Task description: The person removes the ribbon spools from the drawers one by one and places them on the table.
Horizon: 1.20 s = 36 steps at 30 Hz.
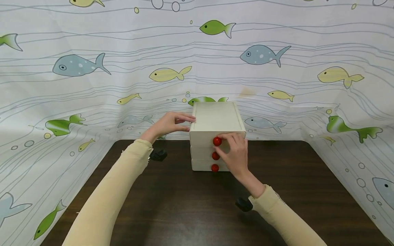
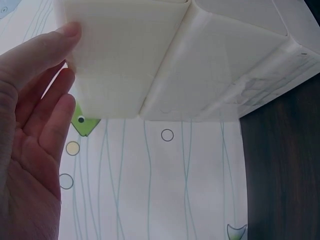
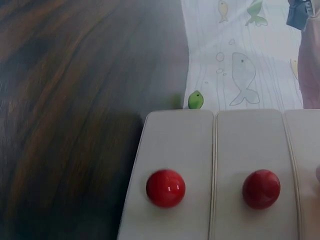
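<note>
Three stacked drawers make up the small cream chest (image 1: pixel 215 126) that stands near the back edge of the dark wooden table (image 1: pixel 172 205), about midway between its left and right edges, each drawer front carrying a round red knob. The right hand (image 1: pixel 235 155) lies across the drawer fronts, its fingertips at the top knob (image 1: pixel 217 141); the fingers bend toward that knob, but whether they actually pinch it cannot be told from the head view. The middle knob (image 1: pixel 215 155) and the bottom knob (image 1: pixel 214 167) sit bare just to the left of that hand, and the right wrist view shows both of them untouched on their fronts. The left hand (image 1: pixel 167 124) is at the chest's left side near its upper edge, fingers straight and held together, the tips touching or all but touching the wall; in the left wrist view the thumb rests against the pale side panel. A fish-patterned cloth (image 1: pixel 92 85) hangs behind the table and along both its side edges.
</note>
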### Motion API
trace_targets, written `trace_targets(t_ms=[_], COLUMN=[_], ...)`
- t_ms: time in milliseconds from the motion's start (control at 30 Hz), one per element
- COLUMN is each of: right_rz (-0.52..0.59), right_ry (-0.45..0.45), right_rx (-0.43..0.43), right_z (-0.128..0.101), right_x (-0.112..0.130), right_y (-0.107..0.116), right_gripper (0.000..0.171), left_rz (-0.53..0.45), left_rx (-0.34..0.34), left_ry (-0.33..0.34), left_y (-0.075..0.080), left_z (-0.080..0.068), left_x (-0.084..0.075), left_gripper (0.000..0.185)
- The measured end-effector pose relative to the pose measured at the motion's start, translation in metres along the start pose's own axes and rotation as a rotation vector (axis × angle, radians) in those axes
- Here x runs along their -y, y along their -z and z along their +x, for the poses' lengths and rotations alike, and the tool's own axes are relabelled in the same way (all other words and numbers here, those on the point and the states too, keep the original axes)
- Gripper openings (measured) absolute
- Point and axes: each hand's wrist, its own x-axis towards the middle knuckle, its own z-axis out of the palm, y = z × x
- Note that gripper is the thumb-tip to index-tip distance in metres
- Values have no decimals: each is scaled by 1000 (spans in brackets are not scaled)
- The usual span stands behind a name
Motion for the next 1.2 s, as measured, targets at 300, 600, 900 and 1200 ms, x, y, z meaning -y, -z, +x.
trace_targets(t_ms=[300,600,900,1200], right_rz=[121,231,371,359], right_ry=[-101,-198,-260,-323], right_rx=[-61,-62,-69,-91], right_z=[-4,-10,-15,-12], right_x=[8,23,31,42], right_y=[-3,3,7,5], right_gripper=[32,31,31,36], left_rz=[-19,39,57,26], left_rx=[1,-11,-12,-9], left_ry=[-9,-7,-4,-12], left_y=[1,2,1,0], left_z=[-1,-1,-1,-1], left_x=[-1,-2,0,1], left_gripper=[41,41,41,40])
